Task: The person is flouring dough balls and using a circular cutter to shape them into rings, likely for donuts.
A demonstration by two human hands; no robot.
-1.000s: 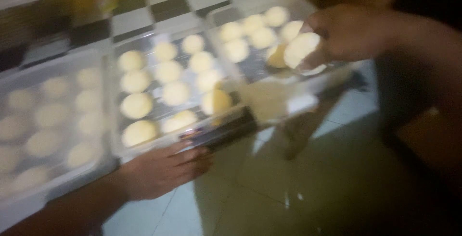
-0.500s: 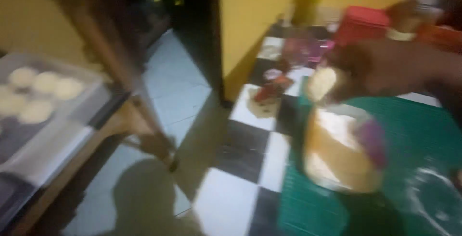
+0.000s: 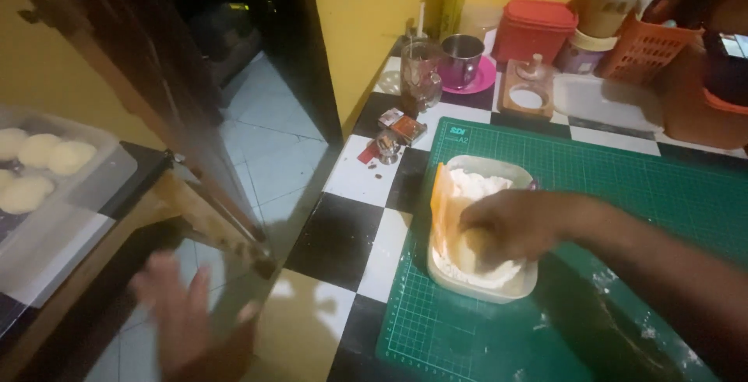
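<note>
**Dough ball pressed into the flour tub**

The left hand [image 3: 187,320] hangs blurred and spread, fingers loose, holding nothing, low over the floor beside the counter edge; the right hand [image 3: 506,226], which a second ago lifted a dough ball from the trays, now cups that dough ball [image 3: 467,249] down into the flour tub [image 3: 483,285] on the green cutting mat [image 3: 623,179]; so the piece has left the tray [image 3: 70,187] at far left and looks to be getting floured; beyond stand a metal cup [image 3: 461,55] and a red container [image 3: 534,31].
</note>
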